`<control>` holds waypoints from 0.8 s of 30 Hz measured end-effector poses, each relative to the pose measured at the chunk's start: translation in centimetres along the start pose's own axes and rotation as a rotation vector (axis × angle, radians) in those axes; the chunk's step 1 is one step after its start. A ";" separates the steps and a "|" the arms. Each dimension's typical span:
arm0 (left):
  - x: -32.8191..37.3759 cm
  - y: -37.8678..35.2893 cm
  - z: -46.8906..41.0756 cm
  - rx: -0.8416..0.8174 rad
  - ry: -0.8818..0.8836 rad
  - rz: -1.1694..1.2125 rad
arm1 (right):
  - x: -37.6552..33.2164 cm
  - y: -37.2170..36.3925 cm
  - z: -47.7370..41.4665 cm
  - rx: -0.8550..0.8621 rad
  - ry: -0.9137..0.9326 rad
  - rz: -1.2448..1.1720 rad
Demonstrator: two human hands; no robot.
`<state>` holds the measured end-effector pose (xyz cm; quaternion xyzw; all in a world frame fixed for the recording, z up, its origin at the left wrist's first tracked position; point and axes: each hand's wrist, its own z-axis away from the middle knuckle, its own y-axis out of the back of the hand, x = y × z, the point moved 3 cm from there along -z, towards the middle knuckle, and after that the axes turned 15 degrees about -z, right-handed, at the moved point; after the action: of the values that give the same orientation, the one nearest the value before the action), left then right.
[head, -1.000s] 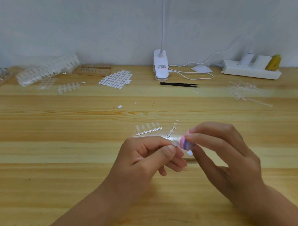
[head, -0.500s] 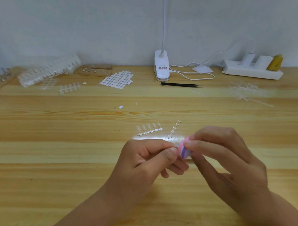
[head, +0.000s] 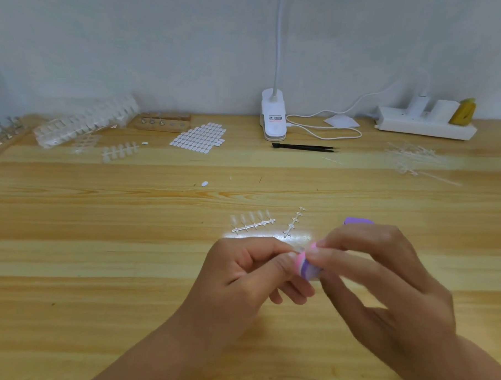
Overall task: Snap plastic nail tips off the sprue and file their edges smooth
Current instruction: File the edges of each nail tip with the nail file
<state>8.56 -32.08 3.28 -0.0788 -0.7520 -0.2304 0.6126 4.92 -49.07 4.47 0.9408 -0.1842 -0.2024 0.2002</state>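
Left hand (head: pixel 248 271) pinches tip, hidden between fingertips; right hand (head: pixel 383 284) grips file (head: pixel 306 267) against it. Short, light strokes along edge.

File (head: pixel 306 268) between left hand (head: pixel 245 278), right hand (head: pixel 383 284)

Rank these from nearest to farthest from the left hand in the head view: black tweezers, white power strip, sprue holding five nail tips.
1. sprue holding five nail tips, just beyond the left hand.
2. black tweezers, farther back, centre.
3. white power strip, back right by the wall.
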 end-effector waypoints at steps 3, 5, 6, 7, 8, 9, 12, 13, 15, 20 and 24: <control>0.1 0.0 0.0 0.000 -0.003 -0.010 | 0.5 0.0 0.1 -0.035 0.001 0.033; -0.1 0.2 -0.1 0.013 0.013 0.002 | 0.9 0.3 -0.1 -0.021 -0.041 0.060; -0.1 0.3 -0.1 0.007 0.014 0.006 | 0.8 0.3 -0.3 -0.007 -0.053 0.047; 0.0 0.2 -0.2 -0.007 0.006 0.007 | 0.6 0.3 -0.3 0.003 -0.047 0.023; 0.0 0.1 -0.1 -0.022 -0.005 0.006 | 0.2 0.1 -0.2 0.003 -0.027 0.002; 0.0 0.0 -0.1 -0.036 -0.017 0.000 | -0.1 -0.1 0.0 -0.009 -0.005 -0.008; 0.0 0.0 -0.1 -0.040 -0.022 -0.017 | 0.2 0.1 0.1 -0.035 -0.005 0.007; -0.1 0.1 -0.1 -0.033 -0.016 -0.012 | 0.5 0.3 0.0 -0.026 -0.026 0.018; -0.1 0.3 -0.3 -0.031 -0.019 0.002 | 0.6 0.6 -0.2 0.006 -0.046 0.022; 0.5 0.0 -0.3 -0.060 -0.065 -0.001 | 0.0 0.0 0.1 -0.010 0.017 0.024; 0.5 0.2 -0.5 -0.089 -0.015 0.042 | 0.7 0.8 -0.4 0.041 -0.049 0.051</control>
<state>8.92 -32.20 3.84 -0.1234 -0.7437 -0.2503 0.6075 5.52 -49.92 4.95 0.9344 -0.2172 -0.2165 0.1813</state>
